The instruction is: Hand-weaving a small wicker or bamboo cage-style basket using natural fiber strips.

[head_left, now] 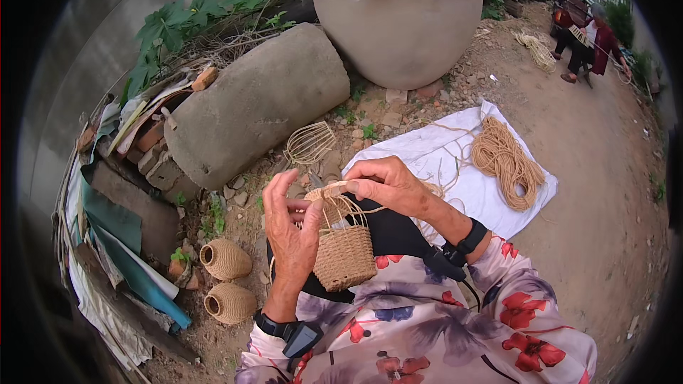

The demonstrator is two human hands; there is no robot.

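Large grey pot [395, 32] is standing at the back; concrete cylinder [260, 103] is lying before it, left. White sheet [434, 153] is bearing a coil of tan cord [501, 163]. Partly woven basket [345, 256] is sitting between the hands, over the lap [395, 233]. Right hand [391, 183] is pinching its rim, thumb against forefinger. Left hand [290, 233] is raising parted fingers beside the rim; pinch: cannot tell. Two small woven jars [231, 304] are sitting at left.

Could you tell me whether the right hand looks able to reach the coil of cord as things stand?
Probably yes: the coil of cord lies uncovered on the white sheet, with nothing bulky in between, though the right hand would first have to leave the unfinished basket.
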